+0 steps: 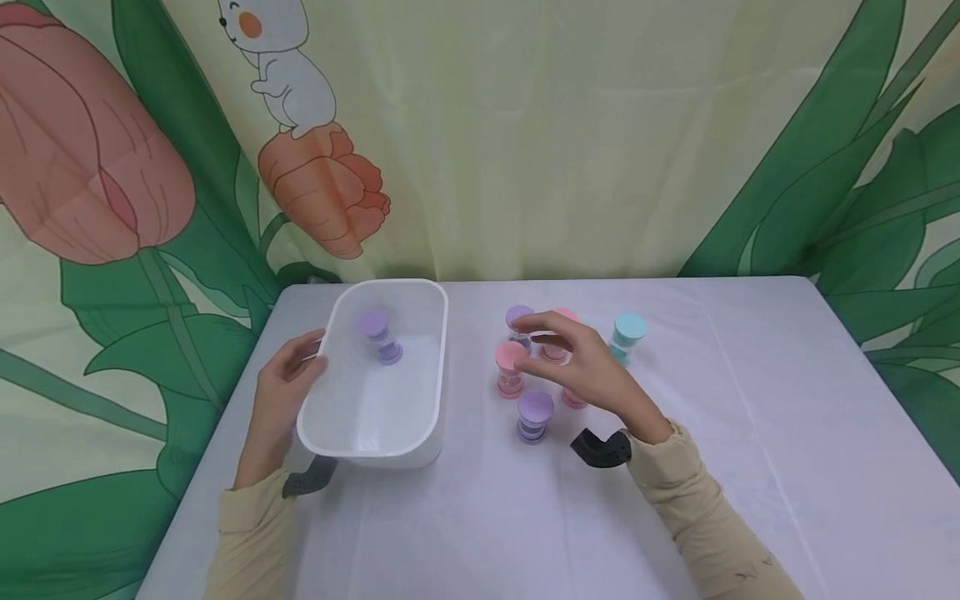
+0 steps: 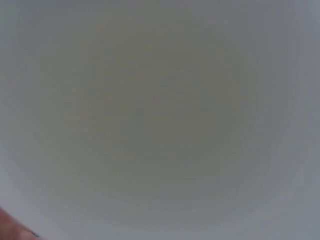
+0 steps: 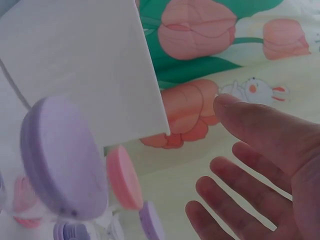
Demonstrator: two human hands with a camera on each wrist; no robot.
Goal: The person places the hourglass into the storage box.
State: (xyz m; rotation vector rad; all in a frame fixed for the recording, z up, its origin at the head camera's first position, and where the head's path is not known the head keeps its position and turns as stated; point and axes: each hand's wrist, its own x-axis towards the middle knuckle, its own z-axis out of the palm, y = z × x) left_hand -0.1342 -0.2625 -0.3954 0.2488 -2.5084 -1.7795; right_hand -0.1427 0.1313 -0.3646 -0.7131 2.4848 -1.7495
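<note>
Released, with thumb and fingers parted, my right hand [image 1: 588, 360] is over a cluster of hourglasses, right of the middle of the tabletop [image 1: 750, 433] and toward its back edge. Whether my thumb touches the nearby pink hourglass [image 1: 510, 358], I cannot tell. One purple hourglass [image 1: 535, 407] stands at the cluster's front; another purple hourglass [image 1: 519, 314] is at its back, and a teal hourglass [image 1: 628, 328] marks its right side. Two more pink ones are partly covered by my hand.

With relaxed fingers, my left hand [image 1: 276, 396] touches the left side of a white bin [image 1: 382, 421], which sits near the tabletop's back left corner. A single purple hourglass [image 1: 374, 323] is inside, toward the bin's back end.
</note>
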